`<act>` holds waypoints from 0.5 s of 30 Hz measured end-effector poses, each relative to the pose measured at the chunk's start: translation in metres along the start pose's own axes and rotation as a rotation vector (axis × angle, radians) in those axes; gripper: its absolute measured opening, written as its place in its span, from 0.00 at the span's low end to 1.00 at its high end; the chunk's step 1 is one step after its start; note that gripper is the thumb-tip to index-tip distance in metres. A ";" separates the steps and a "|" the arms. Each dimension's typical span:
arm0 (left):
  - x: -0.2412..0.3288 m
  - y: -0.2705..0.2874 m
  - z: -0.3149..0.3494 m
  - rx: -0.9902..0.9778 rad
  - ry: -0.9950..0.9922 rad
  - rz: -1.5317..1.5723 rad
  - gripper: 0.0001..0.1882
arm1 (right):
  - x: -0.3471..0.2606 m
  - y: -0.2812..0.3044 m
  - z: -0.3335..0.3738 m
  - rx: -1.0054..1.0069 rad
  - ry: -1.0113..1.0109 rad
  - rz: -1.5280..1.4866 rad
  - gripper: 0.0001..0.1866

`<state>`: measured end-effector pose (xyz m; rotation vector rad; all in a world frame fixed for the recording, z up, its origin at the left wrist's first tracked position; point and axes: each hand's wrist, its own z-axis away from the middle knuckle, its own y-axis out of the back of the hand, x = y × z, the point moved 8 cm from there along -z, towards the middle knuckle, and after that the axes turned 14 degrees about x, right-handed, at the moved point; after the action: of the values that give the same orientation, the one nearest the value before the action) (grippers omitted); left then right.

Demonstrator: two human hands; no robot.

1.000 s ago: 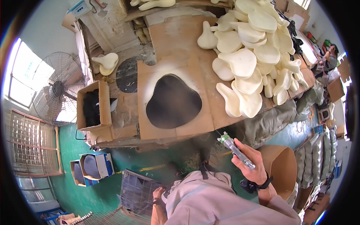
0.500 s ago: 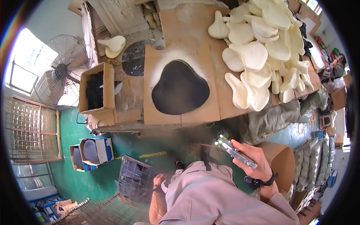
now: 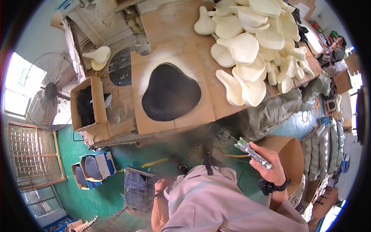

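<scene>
My right hand (image 3: 268,164) is closed around a metal spray gun (image 3: 253,152) with a green ring near its nozzle, held right of my body beyond the table's front edge. A black, rounded-triangular seat pad (image 3: 170,92) lies on a cardboard sheet (image 3: 206,96) on the table, with a pale halo along its upper edge. Neither hand touches it. My left hand (image 3: 160,185) hangs low at my left side, beside a wire rack; its fingers are small and partly hidden. Faint mist hangs in front of the table.
Cream foam bicycle saddles (image 3: 243,48) are heaped on the table's right. On its left stands a cardboard box (image 3: 101,106) of black pieces. A large fan (image 3: 50,91) is beyond it. Below are a wire rack (image 3: 139,185) and boxed dark pads (image 3: 92,168); a tall carton (image 3: 291,154) stands right.
The head view has shifted, so the table and its things appear farther left. My right hand with the spray gun sits slightly lower and farther right in view. The black pad stays on its cardboard.
</scene>
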<state>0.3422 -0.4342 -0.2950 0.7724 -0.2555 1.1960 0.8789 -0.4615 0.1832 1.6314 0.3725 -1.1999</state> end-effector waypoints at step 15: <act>-0.013 -0.002 -0.020 -0.093 -0.175 0.235 0.20 | -0.018 -0.016 -0.045 0.151 0.115 -0.118 0.26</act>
<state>0.3351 -0.4308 -0.3180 0.7820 -0.5551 1.3285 0.8825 -0.4104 0.1886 1.8352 0.4655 -1.2504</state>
